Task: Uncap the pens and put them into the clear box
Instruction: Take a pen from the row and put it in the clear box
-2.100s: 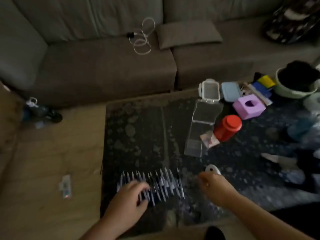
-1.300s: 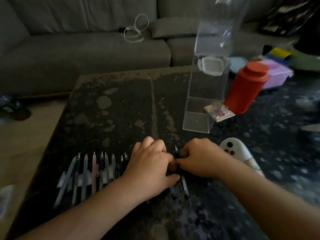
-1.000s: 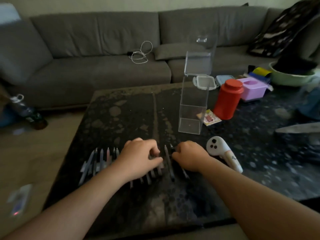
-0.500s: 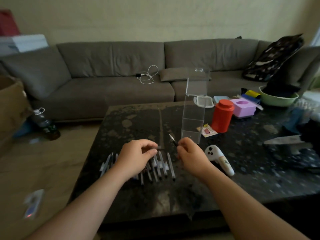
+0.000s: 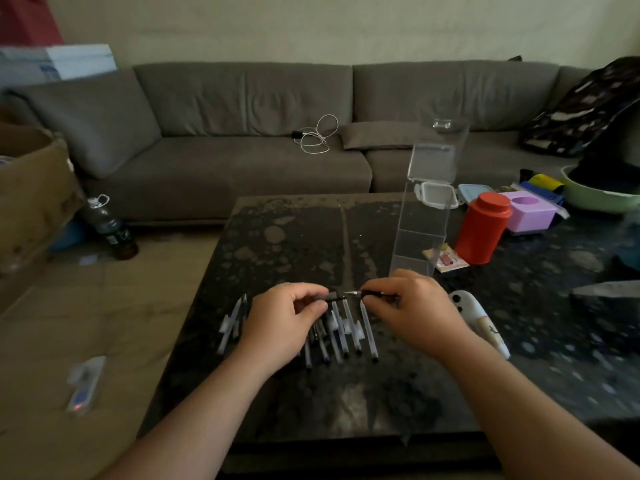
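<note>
Pen (image 5: pixel 377 293) lies level between the two hands, held just above the table (image 5: pixel 294 244), its long axis running left to right and its bare metal tip pointing left. Right hand (image 5: pixel 412 306) pinches the dark barrel with curled fingers, and most of the barrel is hidden under them. Cap (image 5: pixel 330 298), dark and short, lies on the same line just left of the tip, with a small gap between the two; the left hand (image 5: pixel 284 320) pinches it between thumb and fingertips.

Under and between the hands, a row of pens (image 5: pixel 346 330) lies on the table, side by side, their long axes running away from the person and their pointed ends towards the sofa (image 5: pixel 242 133). A few more of the row show to the left of the left hand; those in the middle are hidden by it. Whether every one of them is capped cannot be told.

Beyond the right hand stands the clear box (image 5: pixel 420 216), tall and upright, its hinged lid tipped open at the top. A red jar (image 5: pixel 481 232) stands just right of it, with a small card (image 5: pixel 446 261) lying between their bases. A white controller (image 5: pixel 481 320) lies near the right wrist. Further back on the right sit a pink box (image 5: pixel 530 211) and a green bowl (image 5: pixel 599 199). A white cable (image 5: pixel 317 135) rests coiled on the sofa seat, and a bottle (image 5: pixel 107 225) stands on the floor to the left.
</note>
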